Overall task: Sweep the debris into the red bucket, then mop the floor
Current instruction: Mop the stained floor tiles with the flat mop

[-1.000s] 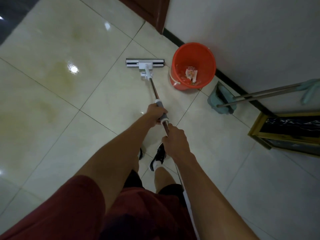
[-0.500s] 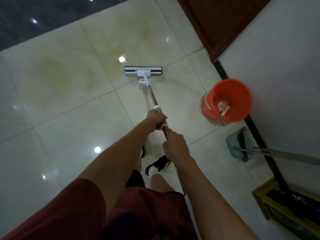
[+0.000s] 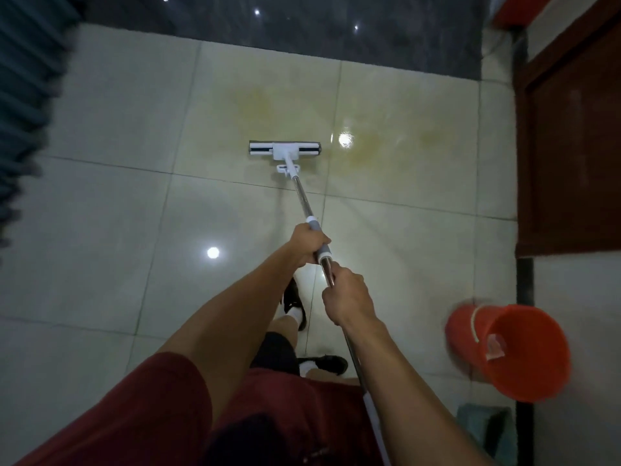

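Note:
Both my hands hold a flat mop by its metal pole. My left hand (image 3: 307, 242) grips the grey sleeve further down the pole, and my right hand (image 3: 347, 295) grips the bare metal just behind it. The white mop head (image 3: 285, 149) lies flat on the glossy cream tile floor (image 3: 134, 213), ahead of me, beside yellowish stains (image 3: 364, 153). The red bucket (image 3: 514, 351) stands at the lower right by the wall, with a scrap of paper debris (image 3: 495, 348) inside.
A dark red door (image 3: 571, 146) and a white wall with black skirting run along the right. A teal dustpan (image 3: 484, 428) lies below the bucket. A dark floor strip (image 3: 302, 28) runs along the far edge of the tiles, and a ribbed dark object (image 3: 23, 95) fills the left edge.
The view has swung left, so the bucket slid from upper centre to lower right. The mop head now lies farther out on the stained tile, away from the bucket. Both hands kept their grip.

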{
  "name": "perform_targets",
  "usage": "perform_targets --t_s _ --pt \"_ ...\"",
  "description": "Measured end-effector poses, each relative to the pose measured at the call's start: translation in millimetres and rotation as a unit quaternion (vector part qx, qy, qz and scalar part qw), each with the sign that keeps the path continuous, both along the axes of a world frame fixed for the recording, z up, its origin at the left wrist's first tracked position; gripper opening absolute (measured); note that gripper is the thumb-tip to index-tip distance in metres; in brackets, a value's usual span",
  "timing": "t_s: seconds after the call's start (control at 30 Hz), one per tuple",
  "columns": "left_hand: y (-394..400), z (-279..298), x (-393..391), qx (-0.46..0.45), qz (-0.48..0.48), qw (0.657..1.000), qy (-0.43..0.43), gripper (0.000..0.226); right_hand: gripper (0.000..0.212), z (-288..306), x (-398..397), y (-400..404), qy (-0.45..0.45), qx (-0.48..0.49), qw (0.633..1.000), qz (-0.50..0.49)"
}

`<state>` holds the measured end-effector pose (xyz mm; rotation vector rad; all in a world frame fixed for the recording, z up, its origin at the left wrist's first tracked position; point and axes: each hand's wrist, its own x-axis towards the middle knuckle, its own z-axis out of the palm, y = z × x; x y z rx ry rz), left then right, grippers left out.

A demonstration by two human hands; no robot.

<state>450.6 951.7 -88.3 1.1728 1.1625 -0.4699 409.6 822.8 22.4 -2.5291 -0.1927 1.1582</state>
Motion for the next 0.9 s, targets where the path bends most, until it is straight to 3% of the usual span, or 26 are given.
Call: perform_targets --t_s 0.27,0.5,0.6,0.73,0.9 --pt "117 -4 3 -0.002 0.096 0.995 0.010 0.018 0.046 -5 28 113 0.007 -0.011 0.996 0.088" --pt "176 -3 26 -0.007 0.176 0.984 0.018 0.036 0.044 -7 68 174 -0.001 -0.015 0.988 0.154" --pt "197 -8 44 -0.013 0.203 0.979 0.015 0.036 0.028 -14 93 194 0.026 0.004 0.991 0.133" --pt "219 -18 73 -0.011 0.232 0.973 0.012 0.036 0.017 -24 138 214 0.136 0.041 0.989 0.039" --pt "242 -26 116 0.025 0.247 0.969 0.012 0.020 0.015 -41 174 245 0.114 0.052 0.992 0.036"
